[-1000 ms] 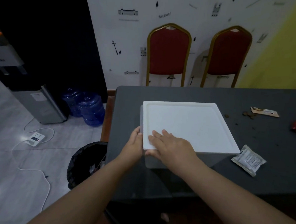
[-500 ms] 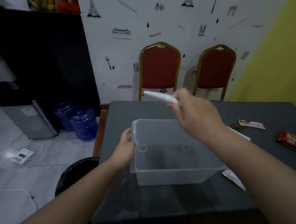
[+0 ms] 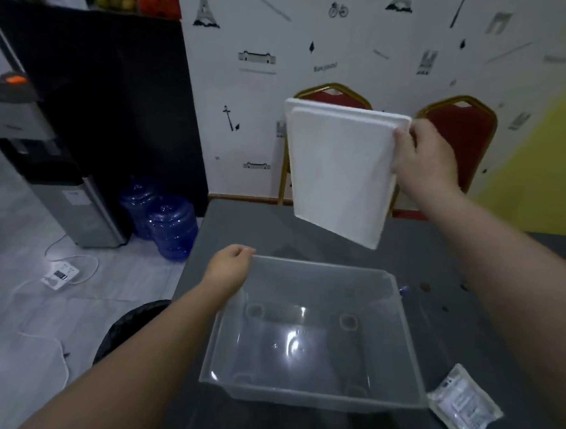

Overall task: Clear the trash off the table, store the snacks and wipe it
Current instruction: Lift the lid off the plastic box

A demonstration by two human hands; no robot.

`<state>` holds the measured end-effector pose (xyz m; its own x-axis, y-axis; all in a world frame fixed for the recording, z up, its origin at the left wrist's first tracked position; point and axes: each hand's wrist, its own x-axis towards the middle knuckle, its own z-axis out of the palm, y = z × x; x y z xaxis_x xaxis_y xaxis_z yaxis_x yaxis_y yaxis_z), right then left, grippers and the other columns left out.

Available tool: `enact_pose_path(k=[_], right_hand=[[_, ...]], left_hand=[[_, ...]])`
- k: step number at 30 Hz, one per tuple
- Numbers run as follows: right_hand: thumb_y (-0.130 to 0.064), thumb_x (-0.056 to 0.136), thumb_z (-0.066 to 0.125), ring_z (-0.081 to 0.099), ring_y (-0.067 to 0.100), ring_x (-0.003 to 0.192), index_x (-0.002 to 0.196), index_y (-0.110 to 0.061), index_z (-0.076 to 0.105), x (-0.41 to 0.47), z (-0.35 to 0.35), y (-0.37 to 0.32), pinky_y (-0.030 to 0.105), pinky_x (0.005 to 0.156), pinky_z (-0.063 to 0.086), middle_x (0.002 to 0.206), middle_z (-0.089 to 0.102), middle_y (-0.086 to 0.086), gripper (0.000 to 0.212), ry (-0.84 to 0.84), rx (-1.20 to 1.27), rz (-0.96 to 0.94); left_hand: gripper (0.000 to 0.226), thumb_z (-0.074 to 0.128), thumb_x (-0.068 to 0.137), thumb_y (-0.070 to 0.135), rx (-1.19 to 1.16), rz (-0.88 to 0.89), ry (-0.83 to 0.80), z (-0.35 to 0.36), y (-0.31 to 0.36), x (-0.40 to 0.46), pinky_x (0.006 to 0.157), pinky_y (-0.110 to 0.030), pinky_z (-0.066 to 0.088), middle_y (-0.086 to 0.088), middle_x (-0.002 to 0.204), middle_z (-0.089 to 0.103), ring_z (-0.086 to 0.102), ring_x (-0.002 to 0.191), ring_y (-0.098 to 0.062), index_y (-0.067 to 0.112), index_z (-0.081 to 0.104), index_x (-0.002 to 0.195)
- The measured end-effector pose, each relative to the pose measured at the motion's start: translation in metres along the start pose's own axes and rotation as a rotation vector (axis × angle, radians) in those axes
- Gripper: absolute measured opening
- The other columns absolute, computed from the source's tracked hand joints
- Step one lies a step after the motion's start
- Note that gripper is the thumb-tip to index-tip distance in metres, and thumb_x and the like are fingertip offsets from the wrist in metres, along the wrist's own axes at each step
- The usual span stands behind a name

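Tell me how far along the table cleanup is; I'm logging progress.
Early. Done: the clear bin is open and empty. In hand: right hand holds the white lid aloft; left hand grips the bin's rim. Left: the silver packet and crumbs remain on the table; no wiping evident.

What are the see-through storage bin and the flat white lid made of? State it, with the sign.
See-through storage bin: likely glossy clear plastic; the table shows through and glare sits on its floor. Flat white lid: probably opaque matte plastic; stiff, with a moulded rim.
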<state>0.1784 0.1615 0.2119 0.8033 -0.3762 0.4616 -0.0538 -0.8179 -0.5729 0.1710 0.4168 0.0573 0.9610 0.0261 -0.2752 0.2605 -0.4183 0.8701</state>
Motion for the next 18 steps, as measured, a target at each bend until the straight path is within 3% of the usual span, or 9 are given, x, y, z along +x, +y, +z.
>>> enact_pose_path(k=[4, 6, 10, 12, 15, 18], right_hand=[[-0.027, 0.101, 0.034, 0.057, 0.018, 0.061, 0.113, -0.005, 0.05, 0.012, 0.047, 0.046, 0.022, 0.049, 0.05, 0.082, 0.06, 0.014, 0.03, -0.067, 0.439, 0.471], [-0.022, 0.101, 0.037, 0.057, 0.016, 0.06, 0.125, -0.001, 0.046, 0.013, 0.069, 0.069, 0.022, 0.057, 0.055, 0.072, 0.055, 0.01, 0.033, -0.115, 0.662, 0.728], [-0.012, 0.1, 0.042, 0.064, 0.021, 0.093, 0.128, -0.001, 0.047, -0.002, 0.098, 0.102, 0.036, 0.084, 0.056, 0.102, 0.059, 0.013, 0.03, -0.269, 0.862, 1.004], [-0.005, 0.099, 0.04, 0.063, 0.023, 0.1, 0.13, -0.002, 0.046, -0.013, 0.108, 0.114, 0.037, 0.087, 0.055, 0.116, 0.056, 0.015, 0.031, -0.331, 0.9, 1.087], [0.003, 0.099, 0.034, 0.058, 0.02, 0.092, 0.135, 0.002, 0.039, -0.026, 0.12, 0.131, 0.038, 0.091, 0.05, 0.13, 0.049, 0.018, 0.036, -0.38, 0.911, 1.175], [0.007, 0.099, 0.033, 0.053, 0.025, 0.12, 0.135, 0.005, 0.037, -0.034, 0.128, 0.146, 0.035, 0.086, 0.05, 0.137, 0.045, 0.021, 0.037, -0.444, 0.854, 1.238]], left_hand=[[0.022, 0.051, 0.09, 0.02, -0.028, 0.0, 0.042, 0.003, -0.006, 0.004, 0.07, -0.029, 0.045, 0.003, 0.086, 0.067, 0.06, 0.083, -0.017, 0.02, 0.07, 0.079], [0.022, 0.051, 0.089, 0.021, -0.012, -0.011, 0.058, 0.004, -0.006, 0.003, 0.072, -0.031, 0.047, 0.002, 0.084, 0.068, 0.06, 0.08, -0.017, 0.02, 0.071, 0.078], [0.022, 0.053, 0.089, 0.023, 0.007, -0.017, 0.095, 0.006, -0.007, 0.004, 0.074, -0.032, 0.048, 0.002, 0.083, 0.068, 0.06, 0.078, -0.015, 0.019, 0.072, 0.079], [0.022, 0.054, 0.089, 0.025, 0.008, -0.022, 0.125, 0.006, -0.009, 0.006, 0.07, -0.03, 0.047, 0.004, 0.081, 0.068, 0.059, 0.076, -0.013, 0.022, 0.071, 0.076], [0.022, 0.056, 0.089, 0.026, 0.014, -0.019, 0.164, 0.008, -0.013, 0.008, 0.069, -0.027, 0.046, 0.004, 0.08, 0.069, 0.058, 0.074, -0.011, 0.023, 0.071, 0.073], [0.025, 0.055, 0.088, 0.029, 0.012, -0.034, 0.154, 0.006, -0.016, 0.009, 0.075, -0.032, 0.05, 0.006, 0.08, 0.07, 0.061, 0.077, -0.013, 0.027, 0.071, 0.069]])
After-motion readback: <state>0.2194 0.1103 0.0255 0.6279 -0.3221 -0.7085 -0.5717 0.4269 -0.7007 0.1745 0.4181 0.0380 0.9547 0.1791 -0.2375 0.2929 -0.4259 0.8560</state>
